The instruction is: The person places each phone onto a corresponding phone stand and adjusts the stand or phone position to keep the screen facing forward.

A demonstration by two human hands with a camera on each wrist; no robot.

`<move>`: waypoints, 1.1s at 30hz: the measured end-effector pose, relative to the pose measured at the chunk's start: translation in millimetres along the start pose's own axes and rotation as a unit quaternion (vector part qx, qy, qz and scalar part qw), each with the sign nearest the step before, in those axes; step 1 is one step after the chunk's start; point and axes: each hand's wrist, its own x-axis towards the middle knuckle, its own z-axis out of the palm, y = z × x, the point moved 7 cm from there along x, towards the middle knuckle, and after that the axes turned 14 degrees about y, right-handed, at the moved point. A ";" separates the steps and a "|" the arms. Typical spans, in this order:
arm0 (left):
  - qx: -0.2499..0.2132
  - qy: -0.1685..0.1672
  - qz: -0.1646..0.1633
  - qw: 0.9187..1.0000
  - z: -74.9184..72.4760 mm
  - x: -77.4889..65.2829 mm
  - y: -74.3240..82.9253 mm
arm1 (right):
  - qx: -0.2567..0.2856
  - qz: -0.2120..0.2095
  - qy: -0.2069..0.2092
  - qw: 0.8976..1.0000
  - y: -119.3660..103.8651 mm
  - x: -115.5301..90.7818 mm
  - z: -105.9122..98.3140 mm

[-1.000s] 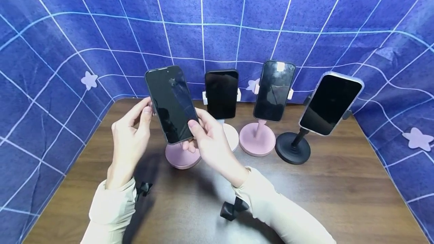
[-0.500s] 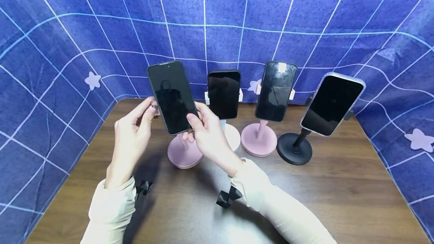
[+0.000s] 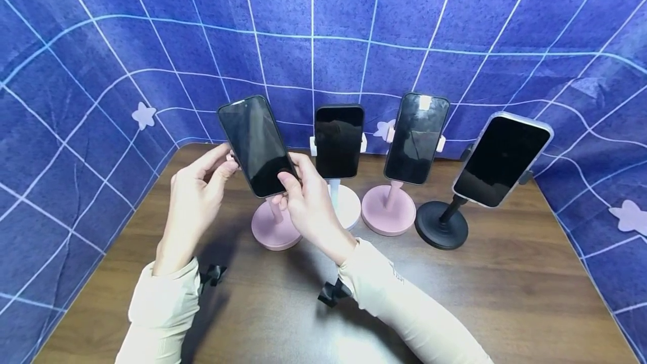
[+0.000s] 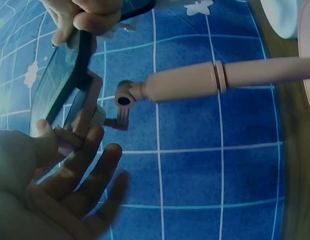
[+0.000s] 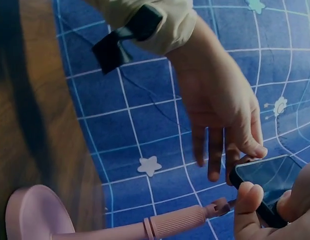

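In the head view, my right hand (image 3: pixel 315 201) grips the lower right edge of a black smartphone (image 3: pixel 255 148), thumb on its screen. Behind the phone is a pink phone stand, its round base (image 3: pixel 275 229) on the table below. My left hand (image 3: pixel 197 190) is at the phone's left edge. The left wrist view shows its thumb and index finger pinching a side arm of the stand's pink clamp (image 4: pixel 90 105), while the other fingers spread loosely. The phone lies against the clamp there, and the ribbed pink stem (image 4: pixel 182 82) runs off to the right.
To the right stand three more stands with phones in their clamps: a white stand (image 3: pixel 349 206), a pink stand (image 3: pixel 388 209) and a black stand (image 3: pixel 441 226). A blue grid-patterned cloth (image 3: pixel 333 10) hangs behind and beside the wooden table (image 3: pixel 505 296).
The right hand has brought the phone a little up and back against the clamp, and its tilt has shifted slightly. The left hand keeps its hold. The head view has drifted slightly.
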 end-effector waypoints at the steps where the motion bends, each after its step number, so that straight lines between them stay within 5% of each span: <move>1: -0.003 0.000 -0.006 1.000 -0.1 0.0 0.3 | -0.002 -0.007 -0.001 1.000 -0.2 0.0 0.5; 14: -0.096 0.028 -0.087 0.991 5.4 0.8 8.7 | -0.022 -0.031 -0.013 0.999 2.2 1.1 4.2; 21: -0.123 0.034 -0.125 0.984 9.9 3.5 7.6 | -0.084 -0.033 -0.023 0.996 2.1 2.2 3.8; 24: -0.104 0.024 -0.130 0.986 13.6 3.0 6.8 | -0.162 -0.059 -0.026 0.985 -1.6 3.3 0.4; 28: -0.081 0.019 -0.146 0.986 16.0 1.9 4.7 | -0.269 -0.121 -0.022 0.955 -14.6 5.0 -4.1; 33: -0.079 0.012 -0.157 0.984 12.6 6.4 2.5 | -0.284 -0.215 0.011 0.934 -37.4 6.3 -2.9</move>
